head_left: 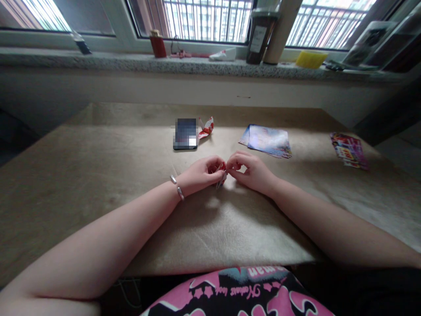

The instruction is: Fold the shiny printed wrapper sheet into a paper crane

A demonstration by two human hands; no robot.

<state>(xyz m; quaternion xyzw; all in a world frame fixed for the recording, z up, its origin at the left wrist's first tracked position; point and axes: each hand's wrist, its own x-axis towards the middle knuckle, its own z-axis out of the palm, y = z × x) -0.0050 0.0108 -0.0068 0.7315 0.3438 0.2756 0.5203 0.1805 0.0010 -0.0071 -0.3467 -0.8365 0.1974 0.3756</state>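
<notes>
Between my hands, over the middle of the table, is a small piece of folded paper (pixel 222 180) with red and white showing. My left hand (pixel 201 176) grips it between thumb and fingers, which cover much of it. The thumb and forefinger of my right hand (pixel 253 171) are pinched together at the paper's right edge. Just beyond my left hand stands a red and white paper crane (pixel 207 128), its wings raised. It is close to the right side of a dark phone-like object (pixel 186 134), whose surface is pixelated.
Blue-toned picture sheets (pixel 268 139) lie fanned beyond my right hand. Colourful printed packets or cards (pixel 349 151) lie at the table's right (pixel 329 193). The stone windowsill (pixel 197 65) holds a red bottle (pixel 158 44), a dark lidded container (pixel 259 37) and a yellow block (pixel 311 59).
</notes>
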